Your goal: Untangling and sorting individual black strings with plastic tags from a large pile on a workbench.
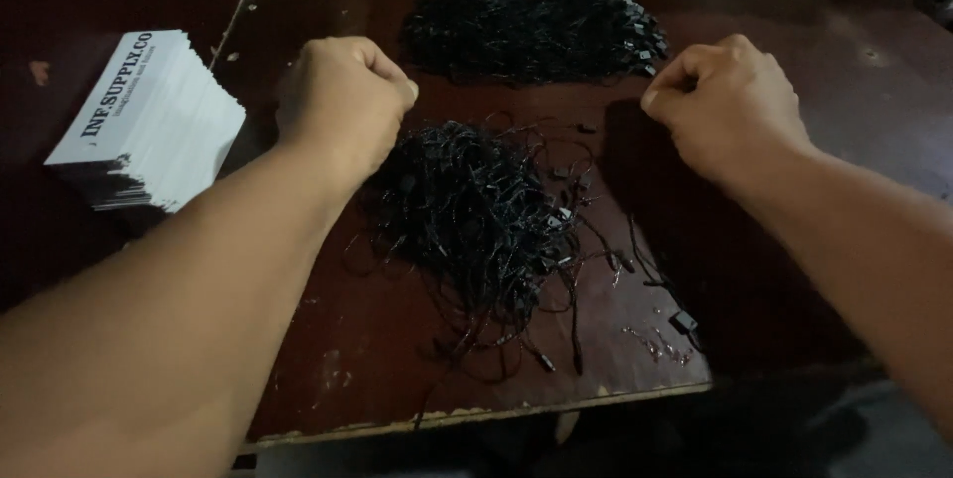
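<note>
Left hand [342,101] and right hand [725,106] both fisted, contents unclear. Risk: the loose heap of black string fasteners [476,220] could snag and drag off the dark wooden board [397,359].

The counter [397,379] looks like dark reddish-brown board, matt and worn, with scuffs, pale blotches and a chipped, lighter front edge where the raw wood shows. The near pile of cords [476,220] is thin black string, matt, with small black plastic clasps that catch a faint sheen. The far pile [536,31] looks the same: black string and dull plastic ends, densely tangled. The stack of cards [149,121] is white paper or thin card, smooth and matt on top, with dark edges showing along the fanned lower side. A few small glossy bits [660,344] lie near the front edge; their material cannot be told.
</note>
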